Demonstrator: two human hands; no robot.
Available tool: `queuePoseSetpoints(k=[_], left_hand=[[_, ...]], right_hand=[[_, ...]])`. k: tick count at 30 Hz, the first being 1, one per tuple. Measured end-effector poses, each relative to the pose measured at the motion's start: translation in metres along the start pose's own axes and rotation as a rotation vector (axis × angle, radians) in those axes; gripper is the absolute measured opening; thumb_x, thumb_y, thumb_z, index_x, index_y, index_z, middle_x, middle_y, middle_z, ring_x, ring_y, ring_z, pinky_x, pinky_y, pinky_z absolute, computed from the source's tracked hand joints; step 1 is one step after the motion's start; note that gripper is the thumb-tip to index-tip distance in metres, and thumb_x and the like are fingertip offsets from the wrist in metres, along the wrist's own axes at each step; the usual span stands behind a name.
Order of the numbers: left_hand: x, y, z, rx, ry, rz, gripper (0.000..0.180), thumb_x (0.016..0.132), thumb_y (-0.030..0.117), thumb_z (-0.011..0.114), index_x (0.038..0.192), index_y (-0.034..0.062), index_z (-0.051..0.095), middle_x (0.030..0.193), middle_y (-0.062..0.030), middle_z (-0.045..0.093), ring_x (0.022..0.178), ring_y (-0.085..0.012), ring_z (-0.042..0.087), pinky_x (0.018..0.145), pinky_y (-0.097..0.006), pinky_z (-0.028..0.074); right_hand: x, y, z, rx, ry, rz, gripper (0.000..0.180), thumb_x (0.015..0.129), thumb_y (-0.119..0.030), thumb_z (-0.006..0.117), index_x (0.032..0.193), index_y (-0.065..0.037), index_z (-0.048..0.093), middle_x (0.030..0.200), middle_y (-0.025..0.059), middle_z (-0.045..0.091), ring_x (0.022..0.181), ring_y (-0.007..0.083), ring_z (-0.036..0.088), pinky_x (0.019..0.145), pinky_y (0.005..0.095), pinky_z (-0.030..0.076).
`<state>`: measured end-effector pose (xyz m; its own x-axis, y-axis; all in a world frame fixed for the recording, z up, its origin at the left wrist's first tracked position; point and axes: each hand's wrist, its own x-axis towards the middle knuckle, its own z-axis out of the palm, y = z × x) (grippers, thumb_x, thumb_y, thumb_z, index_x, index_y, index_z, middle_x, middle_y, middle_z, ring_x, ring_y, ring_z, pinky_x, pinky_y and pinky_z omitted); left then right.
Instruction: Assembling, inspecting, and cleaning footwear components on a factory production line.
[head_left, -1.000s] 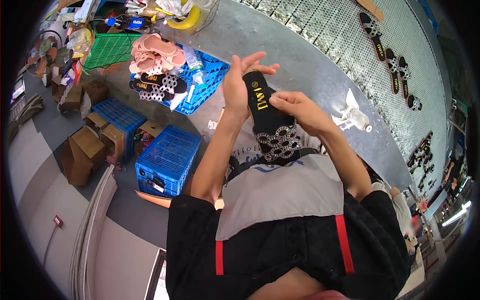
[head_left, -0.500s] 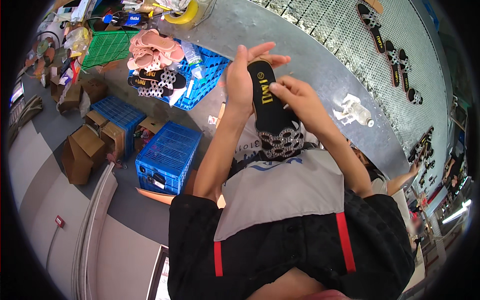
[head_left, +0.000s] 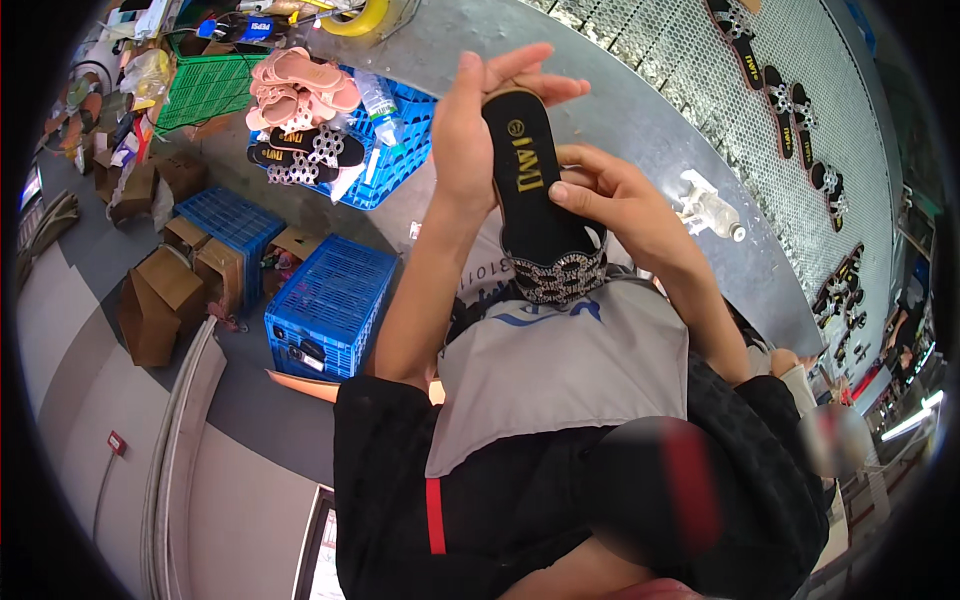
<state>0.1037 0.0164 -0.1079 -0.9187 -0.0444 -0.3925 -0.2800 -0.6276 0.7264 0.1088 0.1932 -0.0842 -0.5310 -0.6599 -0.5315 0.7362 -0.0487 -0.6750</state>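
A black slide sandal (head_left: 528,215) with gold print on its insole and a patterned black-and-white strap is held up before my grey apron (head_left: 570,375), heel end away from me. My right hand (head_left: 620,200) grips its right edge, thumb on the insole and fingers curled at the side. Along the left edge lies my left hand (head_left: 465,150), its palm against the sandal and its fingers stretched out past the heel end. The fingers' undersides behind the sole are hidden.
A grey metal table (head_left: 640,130) borders a mesh conveyor (head_left: 680,50) carrying several black sandals (head_left: 780,110). At left, pink sandals (head_left: 300,85) and black ones lie on a blue crate (head_left: 410,120). More blue crates (head_left: 335,290) and cardboard boxes (head_left: 160,300) stand on the floor. A crumpled clear bottle (head_left: 715,215) lies on the table.
Both hands and the sandal have shifted slightly up and left, and the sandal's strap shows more from its edge. The right fingers now curl at its side. The other person's arm at right has drawn back.
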Motion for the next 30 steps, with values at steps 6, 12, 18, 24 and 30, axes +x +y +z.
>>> queuePoseSetpoints(k=[6, 12, 18, 24, 30], left_hand=[[0.000, 0.013, 0.016, -0.007, -0.090, 0.029, 0.068, 0.107, 0.048, 0.020, 0.133, -0.0054, 0.052, 0.107, -0.0250, 0.069, 0.115, -0.0378, 0.063, 0.096, -0.042, 0.053], [-0.003, 0.021, 0.006, -0.001, -0.069, 0.082, 0.066, 0.107, 0.048, 0.021, 0.133, -0.0042, 0.052, 0.108, -0.0253, 0.069, 0.110, -0.0371, 0.065, 0.092, -0.043, 0.055], [0.013, 0.002, -0.006, 0.095, -0.126, 0.177, 0.057, 0.109, 0.041, 0.026, 0.119, -0.0029, 0.061, 0.113, -0.0145, 0.069, 0.082, -0.0201, 0.069, 0.065, -0.030, 0.059], [-0.026, -0.012, -0.051, 0.212, 0.072, 0.361, 0.054, 0.089, 0.005, 0.070, 0.134, 0.0048, 0.040, 0.122, -0.0166, 0.065, 0.108, -0.0192, 0.065, 0.092, -0.034, 0.053], [-0.043, -0.005, -0.134, -0.302, 0.643, 0.189, 0.036, 0.100, 0.024, 0.058, 0.128, 0.0110, 0.039, 0.102, -0.0205, 0.066, 0.070, -0.0271, 0.069, 0.057, -0.038, 0.060]], right_hand=[[-0.008, -0.026, 0.006, -0.254, 0.229, -0.219, 0.031, 0.097, -0.018, 0.064, 0.124, -0.002, 0.063, 0.107, 0.0069, 0.070, 0.095, 0.0108, 0.064, 0.077, 0.0253, 0.052], [0.017, -0.013, 0.013, -0.291, 0.216, -0.313, 0.023, 0.097, -0.019, 0.066, 0.110, -0.001, 0.065, 0.090, 0.0035, 0.069, 0.077, 0.0077, 0.062, 0.063, 0.0221, 0.047], [0.070, -0.020, -0.004, -0.443, 0.370, -0.180, 0.038, 0.104, -0.036, 0.053, 0.092, -0.003, 0.067, 0.070, -0.0036, 0.059, 0.061, 0.0041, 0.054, 0.056, 0.0187, 0.042], [0.074, 0.019, -0.001, -0.351, 0.166, 0.050, 0.056, 0.104, -0.054, 0.040, 0.119, -0.005, 0.064, 0.092, -0.0032, 0.056, 0.082, 0.0053, 0.048, 0.071, 0.0240, 0.040], [0.081, 0.025, 0.004, -0.496, -0.496, 0.298, 0.063, 0.096, -0.025, 0.066, 0.147, -0.001, 0.039, 0.137, 0.0079, 0.054, 0.126, 0.0187, 0.050, 0.108, 0.0338, 0.038]])
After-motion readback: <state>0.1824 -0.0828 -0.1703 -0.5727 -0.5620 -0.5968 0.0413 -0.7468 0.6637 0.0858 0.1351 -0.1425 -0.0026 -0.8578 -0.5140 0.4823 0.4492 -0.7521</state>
